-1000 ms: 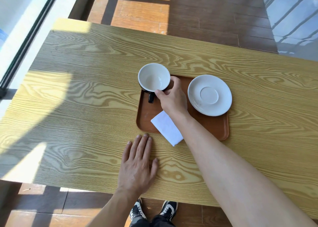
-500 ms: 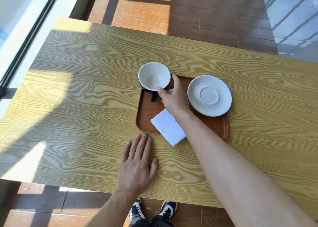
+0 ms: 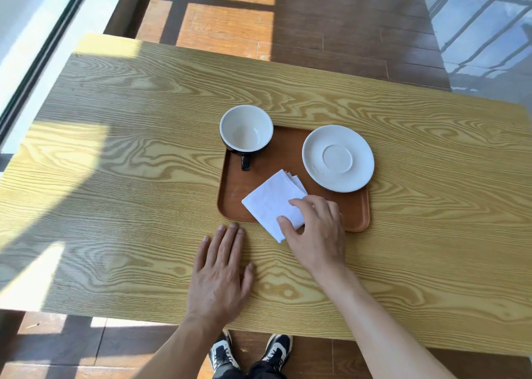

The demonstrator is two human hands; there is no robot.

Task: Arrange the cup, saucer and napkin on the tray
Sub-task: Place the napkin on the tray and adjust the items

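From the head camera, we take the brown tray (image 3: 355, 206) as our landmark. The folded white napkin (image 3: 272, 203) lies diagonally across its near edge, one corner overhanging onto the wooden table (image 3: 115, 177). Our right hand (image 3: 313, 232) is on that napkin, thumb and forefinger closing on its near-right part; we judge it lightly pinched. Our left hand (image 3: 221, 275) rests flat and spread just before the tray's near-left corner. The cup (image 3: 246, 128) sits at the far-left corner, the saucer (image 3: 338, 158) far right.
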